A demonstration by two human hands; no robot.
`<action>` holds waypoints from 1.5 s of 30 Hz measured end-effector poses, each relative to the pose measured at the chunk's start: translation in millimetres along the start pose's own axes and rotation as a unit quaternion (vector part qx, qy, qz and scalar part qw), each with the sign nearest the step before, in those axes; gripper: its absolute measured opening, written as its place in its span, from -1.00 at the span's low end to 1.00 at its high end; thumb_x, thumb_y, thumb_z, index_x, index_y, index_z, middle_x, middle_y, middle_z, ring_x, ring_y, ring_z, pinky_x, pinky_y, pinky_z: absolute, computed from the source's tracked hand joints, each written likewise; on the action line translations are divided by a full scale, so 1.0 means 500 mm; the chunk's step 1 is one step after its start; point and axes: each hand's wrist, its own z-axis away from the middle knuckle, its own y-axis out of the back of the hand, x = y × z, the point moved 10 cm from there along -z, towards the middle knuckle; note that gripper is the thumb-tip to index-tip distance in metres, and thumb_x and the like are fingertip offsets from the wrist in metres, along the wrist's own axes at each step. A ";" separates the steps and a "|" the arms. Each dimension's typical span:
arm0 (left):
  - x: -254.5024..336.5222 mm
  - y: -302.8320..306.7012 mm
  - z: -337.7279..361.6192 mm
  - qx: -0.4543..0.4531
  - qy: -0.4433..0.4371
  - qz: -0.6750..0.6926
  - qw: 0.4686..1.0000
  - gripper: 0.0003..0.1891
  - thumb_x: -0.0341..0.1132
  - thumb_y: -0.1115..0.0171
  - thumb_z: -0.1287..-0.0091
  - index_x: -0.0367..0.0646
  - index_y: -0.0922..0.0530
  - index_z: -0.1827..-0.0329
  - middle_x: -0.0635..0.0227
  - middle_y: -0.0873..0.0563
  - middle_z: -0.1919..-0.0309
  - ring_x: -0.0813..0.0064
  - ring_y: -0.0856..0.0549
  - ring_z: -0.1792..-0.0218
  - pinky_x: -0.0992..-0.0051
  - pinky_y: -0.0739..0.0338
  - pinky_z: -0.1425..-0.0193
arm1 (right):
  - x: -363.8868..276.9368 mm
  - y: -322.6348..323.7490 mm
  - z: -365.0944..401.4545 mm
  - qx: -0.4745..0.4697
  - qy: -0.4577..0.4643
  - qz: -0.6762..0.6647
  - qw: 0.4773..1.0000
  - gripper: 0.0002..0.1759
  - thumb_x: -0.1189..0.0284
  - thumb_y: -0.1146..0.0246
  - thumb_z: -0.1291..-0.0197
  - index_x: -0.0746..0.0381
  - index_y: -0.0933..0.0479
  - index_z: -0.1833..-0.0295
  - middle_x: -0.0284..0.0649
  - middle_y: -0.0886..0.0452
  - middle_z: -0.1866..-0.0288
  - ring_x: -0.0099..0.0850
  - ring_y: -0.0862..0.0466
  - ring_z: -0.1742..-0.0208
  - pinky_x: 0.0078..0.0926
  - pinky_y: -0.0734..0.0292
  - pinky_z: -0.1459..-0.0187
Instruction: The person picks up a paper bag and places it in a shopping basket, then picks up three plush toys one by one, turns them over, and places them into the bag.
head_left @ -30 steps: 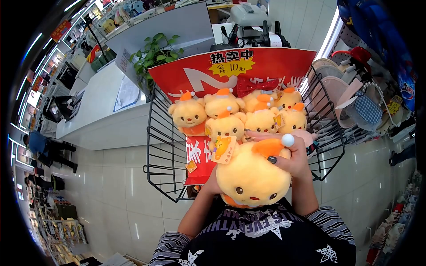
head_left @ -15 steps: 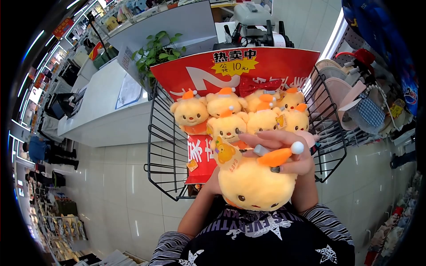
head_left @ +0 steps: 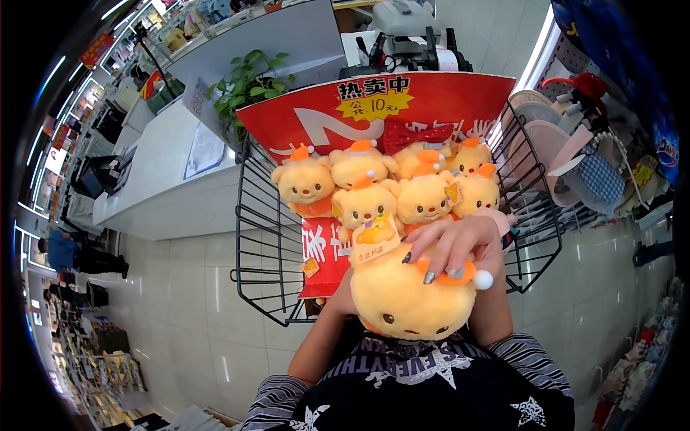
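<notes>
A yellow plush toy [head_left: 410, 300] with an orange, white-tipped hat [head_left: 460, 276] is close in front of my chest, its face tilted down toward me. My left hand [head_left: 345, 296] supports it from the left side; most of the fingers are hidden behind it. On top, the dark-nailed fingers of my right hand [head_left: 458, 248] curl over the head and hold the hat, with a bit of grey showing between them. A paper tag [head_left: 375, 238] stands up from the toy's head. Just beyond, several similar plush toys [head_left: 305, 185] sit in a black wire basket [head_left: 256, 273].
A red sign [head_left: 287, 122] rises behind the toys, and a red sequined bow [head_left: 417, 135] lies among them. To the left is a white counter [head_left: 165, 172] with a potted plant [head_left: 251, 90]. Hats and bags [head_left: 600, 179] hang at right. People [head_left: 75, 250] stand farther left.
My right hand's fingers have come down from their spread pose above the hat and now grip it. The hat has tipped to the right and lower. The tag has turned more face-on.
</notes>
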 end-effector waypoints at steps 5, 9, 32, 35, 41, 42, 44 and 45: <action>-0.011 -0.001 -0.002 -0.002 -0.023 0.056 0.998 -0.18 -0.25 -0.53 0.29 -0.22 -0.36 -0.14 0.27 -0.50 -0.07 0.45 -0.50 -0.06 0.38 -0.38 -0.13 | -0.027 -0.040 -0.009 -0.086 0.040 0.040 0.995 -0.83 0.39 -0.29 0.04 0.28 -0.59 0.37 -0.10 -0.63 0.34 -0.13 -0.57 0.13 -0.18 -0.31 -0.04; 0.027 -0.015 0.007 -0.011 -0.048 -0.029 0.998 -0.17 -0.25 -0.53 0.29 -0.23 -0.35 -0.14 0.26 -0.49 -0.07 0.44 -0.50 -0.06 0.38 -0.38 -0.13 | -0.034 -0.050 -0.013 -0.112 0.045 0.044 0.992 -0.87 0.49 -0.25 0.04 0.30 -0.59 0.34 -0.10 -0.63 0.31 -0.14 -0.56 0.12 -0.22 -0.31 -0.04; -0.095 0.097 -0.062 0.126 -0.011 -0.003 0.992 -0.23 -0.40 -0.46 0.20 -0.21 -0.29 -0.16 0.29 -0.48 -0.05 0.42 -0.50 -0.05 0.39 -0.40 -0.13 | 0.156 0.120 0.363 0.060 -0.540 0.503 0.672 -0.25 0.24 -0.25 0.08 0.32 -0.18 -0.22 0.16 -0.40 -0.03 0.00 -0.50 0.08 -0.27 -0.41 0.01; -0.156 0.048 -0.113 0.048 0.015 -0.098 0.994 -0.26 -0.45 -0.43 0.16 -0.24 -0.28 -0.16 0.29 -0.50 -0.04 0.43 -0.51 -0.04 0.41 -0.39 -0.14 | 0.190 0.145 0.423 -0.026 -0.512 0.602 0.612 -0.25 0.23 -0.24 0.08 0.38 -0.14 -0.18 0.20 -0.39 0.00 -0.01 -0.53 0.14 -0.22 -0.47 0.11; -0.234 0.030 -0.181 0.014 -0.004 -0.131 0.991 -0.42 -0.51 -0.33 0.05 -0.27 -0.34 -0.10 0.24 -0.50 -0.04 0.41 -0.47 -0.09 0.41 -0.35 -0.16 | 0.163 0.206 0.473 0.095 -0.560 0.551 0.611 -0.17 0.25 -0.23 0.04 0.36 0.03 -0.26 0.19 -0.38 -0.05 -0.01 -0.46 -0.03 -0.27 -0.40 -0.01; -0.269 0.043 -0.191 0.016 0.007 -0.097 0.995 -0.43 -0.47 -0.31 0.02 -0.26 -0.32 -0.11 0.22 -0.51 -0.03 0.37 -0.48 -0.08 0.41 -0.36 -0.16 | 0.164 0.199 0.467 0.086 -0.573 0.540 0.610 -0.15 0.25 -0.23 0.03 0.37 0.06 -0.27 0.20 -0.38 -0.05 -0.02 -0.45 -0.04 -0.27 -0.40 -0.01; -0.332 0.068 -0.195 0.016 0.018 -0.065 0.998 -0.43 -0.44 -0.29 -0.01 -0.25 -0.31 -0.13 0.19 -0.52 -0.02 0.33 -0.50 -0.06 0.40 -0.36 -0.15 | 0.182 0.196 0.483 0.078 -0.603 0.507 0.611 -0.13 0.24 -0.22 0.01 0.38 0.08 -0.29 0.22 -0.38 -0.05 -0.03 -0.46 -0.03 -0.27 -0.39 -0.02; -0.355 0.085 -0.188 0.037 0.070 -0.167 0.983 -0.49 -0.41 -0.26 -0.06 -0.23 -0.34 -0.11 0.18 -0.56 0.07 0.32 -0.55 0.03 0.42 -0.44 -0.04 | 0.187 0.199 0.488 0.079 -0.602 0.507 0.612 -0.13 0.24 -0.22 0.01 0.38 0.08 -0.29 0.22 -0.38 -0.05 -0.03 -0.46 -0.03 -0.27 -0.39 -0.02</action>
